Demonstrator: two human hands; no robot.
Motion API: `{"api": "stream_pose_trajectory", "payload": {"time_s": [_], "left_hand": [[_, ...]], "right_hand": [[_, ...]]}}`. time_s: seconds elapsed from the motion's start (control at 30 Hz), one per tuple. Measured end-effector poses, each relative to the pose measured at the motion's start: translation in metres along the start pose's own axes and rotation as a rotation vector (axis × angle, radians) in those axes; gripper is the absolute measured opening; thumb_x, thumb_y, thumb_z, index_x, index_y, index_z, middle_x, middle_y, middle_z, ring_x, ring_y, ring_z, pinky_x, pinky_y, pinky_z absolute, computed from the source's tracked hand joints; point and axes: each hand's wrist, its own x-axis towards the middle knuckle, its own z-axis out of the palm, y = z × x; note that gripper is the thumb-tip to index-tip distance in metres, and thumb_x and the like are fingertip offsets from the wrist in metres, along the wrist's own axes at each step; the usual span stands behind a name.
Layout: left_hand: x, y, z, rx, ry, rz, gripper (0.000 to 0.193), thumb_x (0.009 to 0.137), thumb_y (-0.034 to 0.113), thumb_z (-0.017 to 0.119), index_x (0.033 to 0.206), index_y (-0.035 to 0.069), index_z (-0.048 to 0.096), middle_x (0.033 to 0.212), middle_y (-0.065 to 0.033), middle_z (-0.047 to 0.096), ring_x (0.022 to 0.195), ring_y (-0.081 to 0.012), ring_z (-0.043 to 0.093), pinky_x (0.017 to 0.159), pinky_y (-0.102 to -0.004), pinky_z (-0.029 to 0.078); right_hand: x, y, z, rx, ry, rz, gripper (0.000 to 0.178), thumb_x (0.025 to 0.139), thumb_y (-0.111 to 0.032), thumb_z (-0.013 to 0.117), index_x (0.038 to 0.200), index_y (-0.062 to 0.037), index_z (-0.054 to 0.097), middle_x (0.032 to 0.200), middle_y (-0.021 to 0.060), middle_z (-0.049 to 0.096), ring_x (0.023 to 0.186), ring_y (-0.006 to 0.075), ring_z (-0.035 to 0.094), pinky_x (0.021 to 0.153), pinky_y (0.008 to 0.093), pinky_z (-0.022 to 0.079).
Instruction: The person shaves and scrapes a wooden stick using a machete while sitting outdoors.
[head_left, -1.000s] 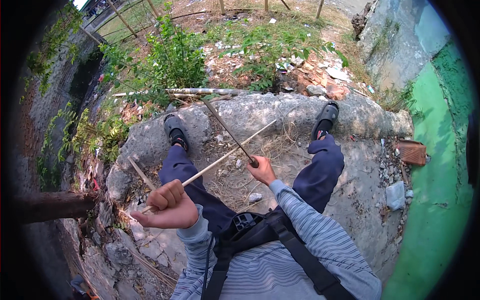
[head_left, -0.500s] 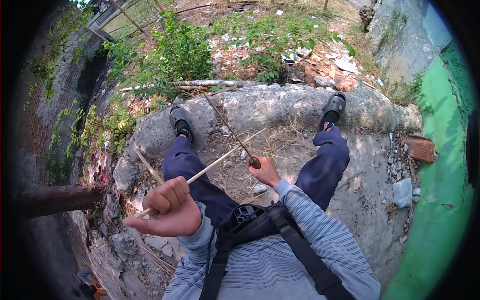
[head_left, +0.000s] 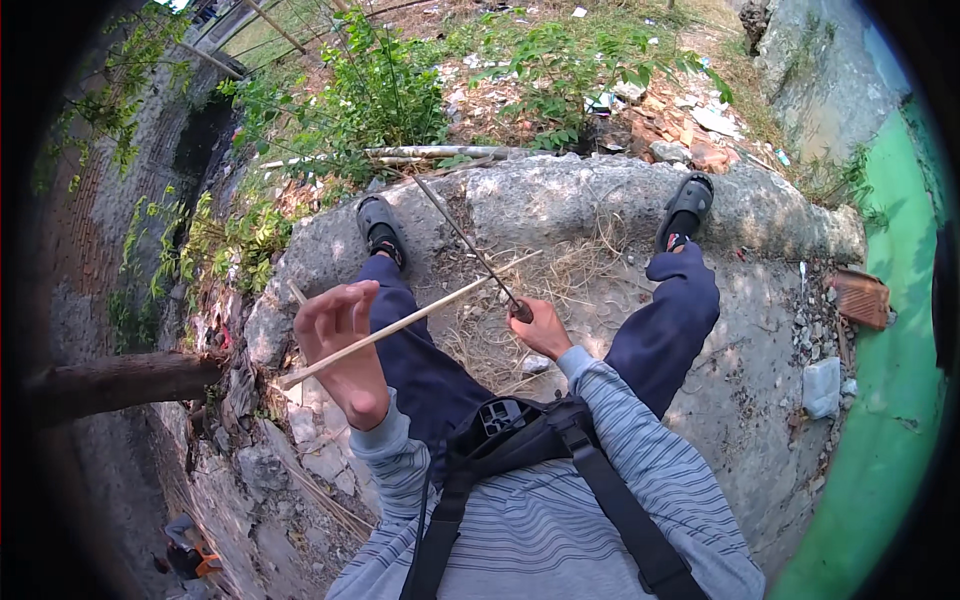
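Note:
My left hand [head_left: 340, 345] is raised with its fingers up and unwrapped, its palm behind a pale, slender wooden stick [head_left: 430, 308]. The stick lies across the palm, slanting up to the right past my left leg. My thumb is hard to make out. My right hand [head_left: 541, 328] is closed round the brown handle of a long-bladed knife [head_left: 467, 242]. Its narrow, dark blade, seen nearly edge-on, points away to the upper left and crosses the stick near its far end. Another pale stick [head_left: 297, 292] shows only its tip behind my left hand.
Dry fibres and shavings [head_left: 560, 285] litter the ground between my feet. A rough concrete ledge [head_left: 570, 200] runs beneath my shoes, with leafy plants [head_left: 395, 95] beyond. A thick log [head_left: 130, 385] juts in at left. A green wall [head_left: 890, 400] stands at right, and a person [head_left: 185, 550] is at lower left.
My left hand has uncurled from its grip on the stick and turned upward, leaving the stick across its palm. My right hand keeps the knife in nearly the same pose.

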Motion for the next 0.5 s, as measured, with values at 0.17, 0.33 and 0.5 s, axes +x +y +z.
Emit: {"api": "stream_pose_trajectory", "payload": {"time_s": [0.17,0.33,0.5], "left_hand": [[-0.003,-0.038,0.01,-0.007,-0.176,-0.277,0.081,0.084,0.071,0.071,0.121,0.001,0.049,0.107,-0.012,0.058,0.105,-0.0248,0.062,0.1,-0.0411,0.048],[-0.016,-0.08,0.001,-0.211,-0.204,-0.381,0.075,0.099,0.075,0.034,0.075,0.004,0.043,0.069,-0.0017,0.04,0.065,-0.0142,0.041,0.062,-0.0313,0.034],[-0.017,-0.078,0.028,-0.022,-0.058,-0.364,0.085,0.098,0.08,0.011,0.058,0.007,0.022,0.054,0.0023,0.019,0.051,-0.0125,0.018,0.051,-0.0341,0.014]], "right_hand": [[0.001,0.001,0.001,0.018,-0.002,-0.006,0.02,0.085,-0.015,0.068,0.094,0.002,0.067,0.076,0.013,0.07,0.069,0.0185,0.068,0.067,0.0337,0.052],[0.005,0.006,0.014,0.006,-0.107,-0.023,0.022,0.085,-0.014,0.069,0.1,0.0019,0.069,0.078,0.012,0.073,0.071,0.016,0.07,0.068,0.0323,0.053],[-0.005,-0.016,0.023,0.095,-0.075,-0.004,0.012,0.086,-0.008,0.068,0.093,0.0023,0.064,0.074,0.0046,0.068,0.067,0.0096,0.063,0.066,0.0273,0.051]]}}
